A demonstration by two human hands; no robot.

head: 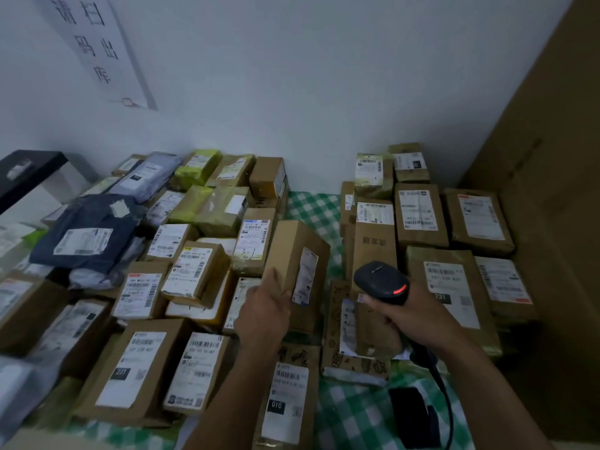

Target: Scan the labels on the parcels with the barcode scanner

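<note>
My left hand grips the near end of a brown cardboard parcel and holds it tilted up at the centre, its white label on the side facing right. My right hand is closed around the handle of a black barcode scanner, whose head shows a red light and points left toward that label. The scanner sits just right of the parcel, a short gap apart. Its black cable runs down past my right forearm.
Several labelled boxes and bags crowd the left pile and the right pile on a green checked cloth. A dark object lies on the cloth near my right arm. A big cardboard sheet stands at right.
</note>
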